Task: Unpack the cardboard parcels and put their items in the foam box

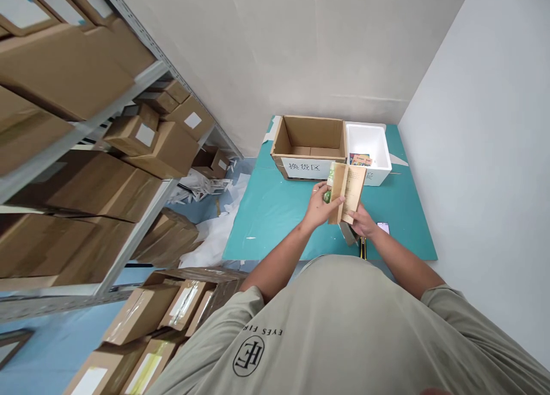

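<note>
Both my hands hold an opened small brown cardboard carton [351, 189] above a teal table [275, 212]. My left hand [321, 207] grips its left side, where a green item [330, 184] pokes out of the carton. My right hand [363, 222] is wrapped around the carton's lower right edge. Behind the carton stand an open brown cardboard box [309, 133] with a white label and a white foam box [378, 140] with a colourful packet [360, 158] inside.
A phone [383, 228] and a black-and-yellow tool [363, 248] lie on the table near my right wrist. Metal shelving [129, 91] full of cardboard boxes fills the left. More taped boxes [146, 315] sit on the floor below. White walls close in on the right and back.
</note>
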Action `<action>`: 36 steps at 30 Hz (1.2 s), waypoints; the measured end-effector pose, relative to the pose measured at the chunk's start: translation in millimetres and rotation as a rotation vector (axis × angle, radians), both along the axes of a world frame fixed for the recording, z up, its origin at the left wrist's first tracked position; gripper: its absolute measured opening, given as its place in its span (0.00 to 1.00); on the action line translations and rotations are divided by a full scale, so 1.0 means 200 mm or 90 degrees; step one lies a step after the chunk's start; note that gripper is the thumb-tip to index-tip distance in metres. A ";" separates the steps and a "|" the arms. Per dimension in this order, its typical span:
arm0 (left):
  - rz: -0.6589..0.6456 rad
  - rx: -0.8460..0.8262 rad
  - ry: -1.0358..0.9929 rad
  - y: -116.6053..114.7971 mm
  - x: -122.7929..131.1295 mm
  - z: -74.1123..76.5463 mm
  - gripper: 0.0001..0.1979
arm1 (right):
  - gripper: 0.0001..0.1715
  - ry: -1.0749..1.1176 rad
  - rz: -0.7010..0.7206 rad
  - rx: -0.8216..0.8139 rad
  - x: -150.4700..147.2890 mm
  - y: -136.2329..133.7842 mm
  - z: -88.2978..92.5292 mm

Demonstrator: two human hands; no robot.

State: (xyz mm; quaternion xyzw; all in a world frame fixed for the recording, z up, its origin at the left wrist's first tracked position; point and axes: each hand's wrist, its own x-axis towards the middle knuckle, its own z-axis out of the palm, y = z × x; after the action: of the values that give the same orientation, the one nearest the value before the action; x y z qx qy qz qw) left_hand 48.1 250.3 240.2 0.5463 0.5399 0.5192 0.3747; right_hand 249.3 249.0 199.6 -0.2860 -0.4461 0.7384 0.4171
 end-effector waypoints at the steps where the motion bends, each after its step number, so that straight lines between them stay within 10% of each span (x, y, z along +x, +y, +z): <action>1: -0.027 -0.005 -0.054 0.01 -0.03 0.00 0.27 | 0.50 0.006 -0.006 -0.011 0.01 0.00 0.01; 18: -0.102 -0.193 -0.484 0.03 -0.22 -0.13 0.36 | 0.27 -0.004 -0.040 -0.170 0.09 0.08 -0.07; 36: -0.089 -0.224 -0.613 0.02 -0.23 -0.18 0.23 | 0.31 0.066 -0.031 -0.223 0.12 0.08 0.01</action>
State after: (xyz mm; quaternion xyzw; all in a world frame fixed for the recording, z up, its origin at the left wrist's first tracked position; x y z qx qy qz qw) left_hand 2.5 254.7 204.4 0.2089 0.3476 0.5866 0.7010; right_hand 274.0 264.7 202.6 -0.3264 -0.2817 0.8083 0.4011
